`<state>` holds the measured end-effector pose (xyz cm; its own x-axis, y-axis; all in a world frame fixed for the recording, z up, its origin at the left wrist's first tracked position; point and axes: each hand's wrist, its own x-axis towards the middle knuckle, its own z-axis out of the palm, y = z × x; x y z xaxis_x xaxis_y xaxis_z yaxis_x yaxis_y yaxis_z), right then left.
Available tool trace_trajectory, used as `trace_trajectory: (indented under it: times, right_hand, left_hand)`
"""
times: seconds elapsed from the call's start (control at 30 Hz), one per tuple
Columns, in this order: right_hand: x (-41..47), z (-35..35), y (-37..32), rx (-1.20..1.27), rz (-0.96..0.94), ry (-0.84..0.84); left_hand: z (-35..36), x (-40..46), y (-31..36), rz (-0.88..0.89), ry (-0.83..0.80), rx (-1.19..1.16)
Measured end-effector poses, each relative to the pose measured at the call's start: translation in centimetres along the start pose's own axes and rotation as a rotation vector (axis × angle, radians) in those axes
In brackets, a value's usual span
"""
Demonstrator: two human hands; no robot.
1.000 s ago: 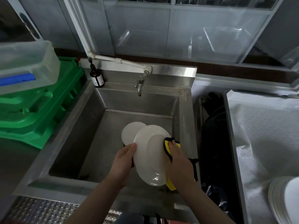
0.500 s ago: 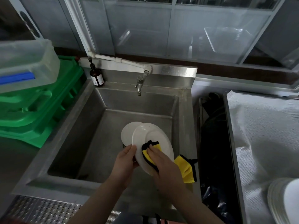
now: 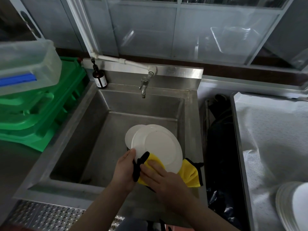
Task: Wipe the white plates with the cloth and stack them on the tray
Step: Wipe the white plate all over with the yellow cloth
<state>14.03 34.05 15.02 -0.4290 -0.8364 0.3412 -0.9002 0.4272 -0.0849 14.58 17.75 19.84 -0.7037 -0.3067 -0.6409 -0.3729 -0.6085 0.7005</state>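
Over a steel sink (image 3: 70, 147) the left hand (image 3: 124, 170) grips the near left rim of a white plate (image 3: 158, 144), thumb on the upper face and the other fingers hidden under it, so the plate is held tilted above the basin. The right hand (image 3: 160, 179) lies on a yellow cloth (image 3: 188, 174) with a black edge, fingers bent over it and pressing it against the near edge of the plate; part of the cloth sits bunched between the two hands, and the rest hangs out from under the plate on the right, over the sink's right rim. A second plate (image 3: 129, 137) shows behind and to the left of the held one, partly covered by it; whether it rests on the sink floor cannot be told. A tap (image 3: 143, 85) juts from the back wall above the basin, fed by a white pipe (image 3: 123, 61), and a brown pump bottle (image 3: 99, 79) stands on the back left corner of the sink. Left of the sink, green crates (image 3: 40, 107) are stacked with a clear tub (image 3: 28, 64) on top. To the right, past a dark gap, a tray (image 3: 236, 139) lined with a white sheet (image 3: 270, 139) carries a stack of plates (image 3: 288, 205) at its near right corner, cut off by the frame edge.
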Motion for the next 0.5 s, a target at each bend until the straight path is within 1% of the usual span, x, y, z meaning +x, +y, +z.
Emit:
trace_trajectory:
  times: [0.1, 0.17, 0.3, 0.4, 0.5]
  right_hand:
    - [-0.31, 0.06, 0.17, 0.023, -0.060, -0.003]
    - [-0.28, -0.08, 0.33, 0.001, -0.038, -0.006]
    - [0.33, -0.24, 0.30, -0.006, 0.079, 0.030]
    - [0.60, -0.44, 0.28, 0.059, 0.170, 0.063]
    - [0.60, -0.74, 0.87, 0.128, 0.319, 0.103]
  left_hand:
    - [-0.25, -0.02, -0.03, -0.061, 0.035, -0.027]
    - [-0.50, 0.08, -0.13, -0.055, 0.025, -0.001]
    - [-0.47, 0.25, 0.24, 0.050, 0.014, 0.046]
    - [-0.50, 0.54, 0.19, 0.076, -0.002, 0.052]
    - [-0.67, 0.56, -0.08, 0.092, 0.004, 0.091]
